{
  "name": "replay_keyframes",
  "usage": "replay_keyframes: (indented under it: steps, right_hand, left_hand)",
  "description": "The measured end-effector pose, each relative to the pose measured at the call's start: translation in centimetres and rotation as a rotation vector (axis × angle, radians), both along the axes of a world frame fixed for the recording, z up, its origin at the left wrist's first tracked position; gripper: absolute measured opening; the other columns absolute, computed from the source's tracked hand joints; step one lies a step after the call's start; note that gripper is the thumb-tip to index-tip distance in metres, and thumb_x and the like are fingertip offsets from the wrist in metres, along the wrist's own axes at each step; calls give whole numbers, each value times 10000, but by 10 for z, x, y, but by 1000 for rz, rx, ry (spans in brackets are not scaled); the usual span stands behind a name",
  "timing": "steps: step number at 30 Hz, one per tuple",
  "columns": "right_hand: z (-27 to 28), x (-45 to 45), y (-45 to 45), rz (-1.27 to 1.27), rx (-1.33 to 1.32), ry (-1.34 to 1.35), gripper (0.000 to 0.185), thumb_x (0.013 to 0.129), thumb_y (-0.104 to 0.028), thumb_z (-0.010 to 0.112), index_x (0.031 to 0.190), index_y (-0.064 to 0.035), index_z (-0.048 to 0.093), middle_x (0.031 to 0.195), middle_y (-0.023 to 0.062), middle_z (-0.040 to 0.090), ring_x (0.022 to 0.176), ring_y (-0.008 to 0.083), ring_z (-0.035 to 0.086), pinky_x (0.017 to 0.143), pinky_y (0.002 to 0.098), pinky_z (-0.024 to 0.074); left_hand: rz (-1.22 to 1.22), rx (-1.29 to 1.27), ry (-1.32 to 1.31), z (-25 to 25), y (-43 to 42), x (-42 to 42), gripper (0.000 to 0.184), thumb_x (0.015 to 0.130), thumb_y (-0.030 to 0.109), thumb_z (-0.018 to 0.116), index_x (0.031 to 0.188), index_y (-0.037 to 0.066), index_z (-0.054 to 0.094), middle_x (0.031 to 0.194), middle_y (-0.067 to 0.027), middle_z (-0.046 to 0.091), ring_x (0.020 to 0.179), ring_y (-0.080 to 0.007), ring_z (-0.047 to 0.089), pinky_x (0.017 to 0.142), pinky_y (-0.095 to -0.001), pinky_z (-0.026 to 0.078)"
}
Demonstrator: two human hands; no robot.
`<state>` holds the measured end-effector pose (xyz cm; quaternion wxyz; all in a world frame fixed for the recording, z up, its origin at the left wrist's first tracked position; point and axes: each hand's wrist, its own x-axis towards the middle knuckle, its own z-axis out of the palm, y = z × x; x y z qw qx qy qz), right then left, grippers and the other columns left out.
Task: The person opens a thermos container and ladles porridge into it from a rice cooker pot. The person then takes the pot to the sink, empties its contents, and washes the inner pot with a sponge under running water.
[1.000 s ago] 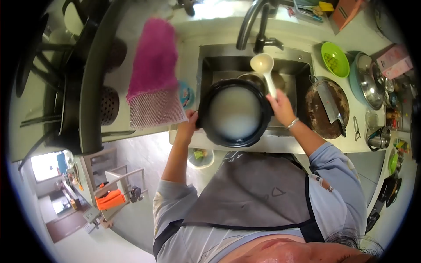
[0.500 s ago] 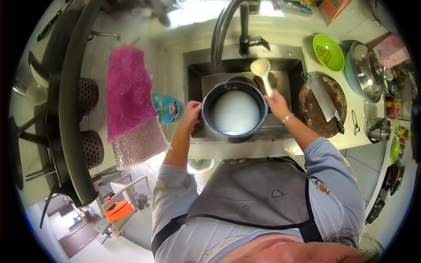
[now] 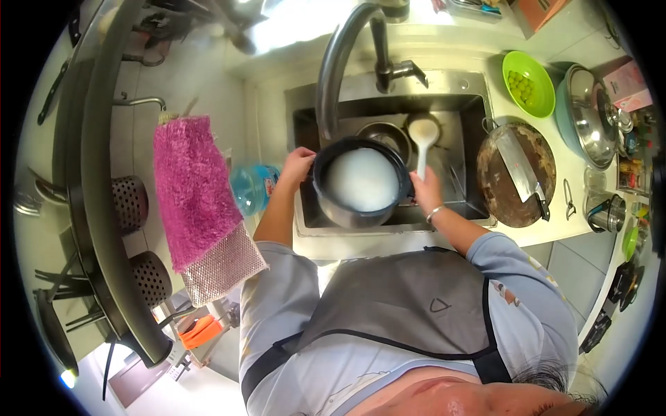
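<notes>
**Further over the rectangular steel sink [image 3: 444, 84]: the deep, black-rimmed metal pot [image 3: 354, 215] and the long-handled white ladle [image 3: 422, 147] have shifted**

Half a second ago, the pot straddled the front edge of the sink, beyond the pale, smooth table [image 3: 267, 132]; now nearly all of it sits within the sink's outline. More of its silvery outer side shows, too, with the rim leaning away from the person. For the work in hand, this seems to place the handling over the basin rather than over the table's edge. Whether the pot touches the basin floor or is held above it, I cannot tell.

Right of the sink, a round, worn brown board [image 3: 505, 204] lies on the table. Inside the pot is a broad pool of cloudy, whitish liquid [image 3: 364, 182], well below the rim in places. Behind the pot, partly hidden by it, a round metal bowl [image 3: 387, 134] sits in the sink.

Lower than before against the basin, the ladle points away from the person, its cup beside the metal bowl. Both hands are occupied: the left hand [image 3: 297, 166] grips the pot's left side, while the right hand [image 3: 428, 187] is closed around the ladle's handle, its fingers close against the pot's right side. How firmly they press there is unclear.
</notes>
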<state>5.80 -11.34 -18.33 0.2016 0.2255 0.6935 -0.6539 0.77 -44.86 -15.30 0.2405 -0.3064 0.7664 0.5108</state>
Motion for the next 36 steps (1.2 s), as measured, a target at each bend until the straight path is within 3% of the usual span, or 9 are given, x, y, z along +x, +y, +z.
replay_keyframes:
  steps: [14, 16, 23, 29, 32, 36]
  right_hand:
    - [-29, -2, 5, -77, 15, -134, 164, 900, -197, 555, 881, -49, 487, 609, 17, 468, 418, 122, 444, 320, 278, 375]
    - [-29, -3, 5, -79, 2, -144, 161, 900, -193, 556, 877, -49, 487, 608, 16, 465, 417, 122, 441, 318, 279, 372]
    - [-32, -4, 3, -94, -18, -182, 155, 898, -183, 558, 875, -47, 489, 606, 15, 463, 409, 124, 438, 311, 282, 366]
    - [-29, -3, 0, -47, 40, -210, 175, 912, -209, 549, 974, -49, 518, 649, 34, 507, 408, 121, 439, 326, 266, 358]
    - [-23, -2, -2, -83, 6, -208, 163, 895, -185, 561, 876, -43, 485, 589, 26, 472, 394, 143, 444, 311, 297, 366]
    - [-26, 2, -2, -72, 20, -220, 159, 893, -181, 561, 876, -44, 484, 605, 32, 482, 406, 149, 454, 313, 304, 366]
  left_hand:
    - [-16, 70, -160, -48, -4, -24, 33, 855, 111, 550, 830, 107, 530, 581, -8, 469, 362, -119, 347, 321, -257, 231]
    - [-23, 101, -186, -30, 2, -27, 32, 853, 104, 545, 825, 103, 530, 583, -12, 470, 359, -122, 347, 314, -259, 223]
    - [-45, 104, -126, -44, -8, -23, 22, 857, 95, 526, 839, 108, 527, 555, -13, 456, 342, -117, 319, 310, -260, 210]
    - [-41, 122, -202, -31, -8, -25, 21, 860, 100, 508, 850, 111, 524, 548, -17, 453, 333, -117, 300, 318, -267, 194]
    - [-27, 109, -209, -28, -6, -22, 25, 855, 97, 502, 846, 112, 520, 549, -17, 442, 338, -117, 301, 322, -268, 191]
    - [9, 107, -236, -18, 0, -22, 28, 851, 96, 494, 846, 116, 514, 542, -16, 421, 344, -114, 290, 330, -268, 183]
